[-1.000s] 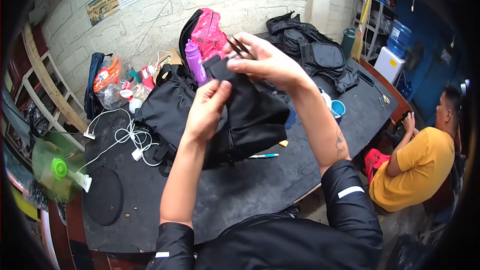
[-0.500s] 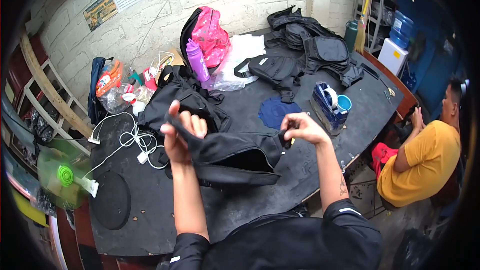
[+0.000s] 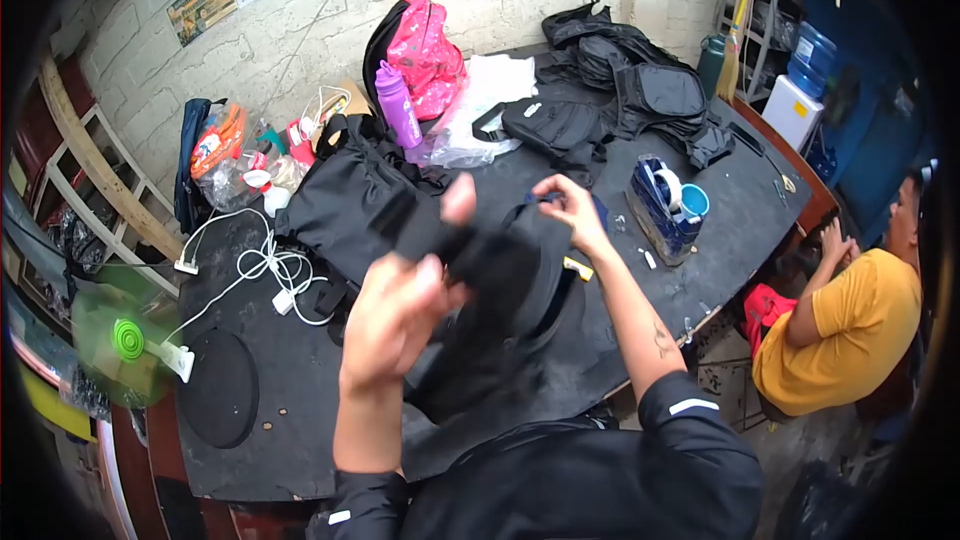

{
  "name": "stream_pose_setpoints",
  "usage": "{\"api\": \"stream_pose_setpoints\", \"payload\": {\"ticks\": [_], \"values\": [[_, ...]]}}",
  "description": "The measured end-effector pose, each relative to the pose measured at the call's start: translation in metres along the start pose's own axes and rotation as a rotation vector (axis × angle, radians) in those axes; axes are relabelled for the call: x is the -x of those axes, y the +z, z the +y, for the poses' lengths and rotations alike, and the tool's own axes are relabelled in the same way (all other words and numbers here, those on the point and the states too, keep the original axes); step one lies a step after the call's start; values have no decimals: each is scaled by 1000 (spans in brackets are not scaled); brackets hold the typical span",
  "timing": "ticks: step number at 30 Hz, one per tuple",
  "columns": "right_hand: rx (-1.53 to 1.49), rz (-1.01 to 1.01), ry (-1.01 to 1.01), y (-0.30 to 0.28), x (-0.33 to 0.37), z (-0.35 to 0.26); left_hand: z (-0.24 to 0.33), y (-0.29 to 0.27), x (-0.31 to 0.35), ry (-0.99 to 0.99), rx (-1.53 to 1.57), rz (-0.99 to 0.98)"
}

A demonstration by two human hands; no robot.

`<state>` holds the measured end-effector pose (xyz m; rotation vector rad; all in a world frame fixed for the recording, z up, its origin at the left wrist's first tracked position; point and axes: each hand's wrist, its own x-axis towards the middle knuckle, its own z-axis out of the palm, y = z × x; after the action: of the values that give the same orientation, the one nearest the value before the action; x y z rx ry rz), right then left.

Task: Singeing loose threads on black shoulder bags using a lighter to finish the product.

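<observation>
Between my hands a black fabric bag (image 3: pixel 520 285) is held up over the dark table, turned on end and partly smeared by motion. My left hand (image 3: pixel 400 310) is blurred, its fingers closed on the bag's left side. At the upper right, my right hand (image 3: pixel 572 212) pinches the bag's top edge between thumb and fingers. A small yellow piece (image 3: pixel 577 268) shows by the bag's right side, near my right wrist. The bag's opening is mostly turned from sight. Behind the bag, a dark blue round cloth is nearly hidden.
Black bags (image 3: pixel 655 100) are heaped at the back right, another black bag (image 3: pixel 345 195) lies left. A purple bottle (image 3: pixel 398 108) stands by a pink backpack (image 3: pixel 428 55). A blue holder (image 3: pixel 662 215) carries tape and a cup. White cables (image 3: pixel 270 260) and a green fan (image 3: pixel 130 340) are left; a person (image 3: pixel 840 320) sits right.
The bag has been swung from lying level to upright, and its zipped opening has turned away. My left hand has moved right; my right hand has risen slightly and shifted left.
</observation>
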<state>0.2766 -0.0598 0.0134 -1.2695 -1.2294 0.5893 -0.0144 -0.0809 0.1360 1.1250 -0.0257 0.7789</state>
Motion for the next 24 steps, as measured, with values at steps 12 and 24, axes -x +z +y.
{"api": "stream_pose_setpoints", "payload": {"ticks": [12,24], "values": [[-226,92,62,15,73,-62,-78,-51,-77,-156,563,204],[-43,243,-74,40,73,-35,-73,-66,-69,-155,9,309]]}}
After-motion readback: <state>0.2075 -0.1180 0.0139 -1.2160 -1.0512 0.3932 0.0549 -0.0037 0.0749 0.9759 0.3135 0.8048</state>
